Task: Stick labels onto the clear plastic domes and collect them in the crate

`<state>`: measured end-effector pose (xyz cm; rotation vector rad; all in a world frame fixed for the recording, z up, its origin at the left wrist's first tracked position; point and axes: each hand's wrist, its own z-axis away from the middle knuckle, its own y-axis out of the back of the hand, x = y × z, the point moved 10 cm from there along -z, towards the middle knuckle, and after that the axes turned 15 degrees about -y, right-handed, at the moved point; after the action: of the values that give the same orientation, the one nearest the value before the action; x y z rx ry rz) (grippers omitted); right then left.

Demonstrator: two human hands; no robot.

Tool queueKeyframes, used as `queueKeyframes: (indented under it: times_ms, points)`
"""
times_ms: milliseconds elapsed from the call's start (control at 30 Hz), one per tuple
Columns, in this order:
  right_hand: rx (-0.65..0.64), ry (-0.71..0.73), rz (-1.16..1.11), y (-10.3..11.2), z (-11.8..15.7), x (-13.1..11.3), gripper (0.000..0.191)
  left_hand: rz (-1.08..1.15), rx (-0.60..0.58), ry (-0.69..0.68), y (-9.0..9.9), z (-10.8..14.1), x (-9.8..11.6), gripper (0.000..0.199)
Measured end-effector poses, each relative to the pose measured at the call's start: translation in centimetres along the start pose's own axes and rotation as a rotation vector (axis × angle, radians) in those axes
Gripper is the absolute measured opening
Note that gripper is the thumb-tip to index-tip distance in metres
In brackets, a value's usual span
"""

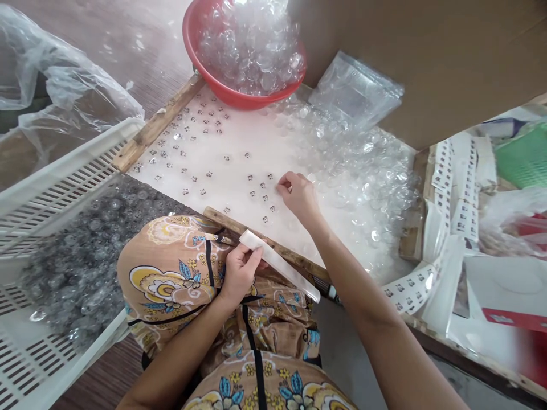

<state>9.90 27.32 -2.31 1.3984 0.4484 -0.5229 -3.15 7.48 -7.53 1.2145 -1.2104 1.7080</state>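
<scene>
My left hand (241, 270), wrist low, has its grip clamped on one white strip (282, 263) by the near edge of the table (222, 177). My right hand (300, 199) reaches forward, fingers curled; I cannot tell its grip. Beyond stands one red basin (243, 101).

On the board (222, 191) at mid-frame, marked pieces (265, 198) are scattered leftward, domes (363, 176) rightward — a basin (243, 101) is set at its far end, top centre. A crate (85, 364) is placed at left, strips (468, 199) at right; bags (354, 88) are laid before an upper-right panel (448, 62).
</scene>
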Motion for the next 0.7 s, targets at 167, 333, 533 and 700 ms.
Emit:
queueKeyframes:
  times_ms: [167,333,533,700]
  points:
    - [0.049,0.039,0.057,-0.1,0.5,-0.4,0.009,-0.004,0.007,0.005,0.0,0.0,0.0,0.029]
    - [-0.014,0.048,0.034,0.7,1.7,0.3,0.040,0.009,0.009,0.014,0.1,0.1,-0.3,0.029]
    - [-0.295,0.319,0.233,-3.0,6.3,-0.6,0.111,0.030,0.000,0.024,0.0,0.2,-0.5,0.030]
    - [-0.323,0.369,0.303,-6.7,5.4,-2.5,0.111,0.029,0.005,0.045,0.0,0.4,-0.5,0.028]
